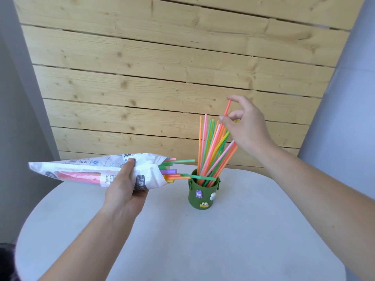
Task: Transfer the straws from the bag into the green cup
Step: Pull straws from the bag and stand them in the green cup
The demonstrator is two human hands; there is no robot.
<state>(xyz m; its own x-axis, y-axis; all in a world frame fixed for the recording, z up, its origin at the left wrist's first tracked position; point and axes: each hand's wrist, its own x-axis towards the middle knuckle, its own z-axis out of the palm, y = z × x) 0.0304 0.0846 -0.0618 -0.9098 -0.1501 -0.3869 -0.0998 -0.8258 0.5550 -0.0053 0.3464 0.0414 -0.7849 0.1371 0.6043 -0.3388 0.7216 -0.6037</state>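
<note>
Straws [212, 148] upright in green cup [203, 198], right fingers [225, 121] pinching red straw [227, 108], left fingers [129, 164] gripping bag [85, 166].

The bag [91, 169] lies in the left hand [125, 185], its mouth toward the right hand [245, 126]. Loose straw ends [172, 173] stick out of it, and the longest reach over the cup [203, 195]. The cup stands on the table [203, 250] between the hands, below the right one, with a bundle of straws [211, 151] standing in it. Above the bundle, the right hand pinches a single straw [227, 108]. A plank wall [162, 67] stands behind both hands.
</note>
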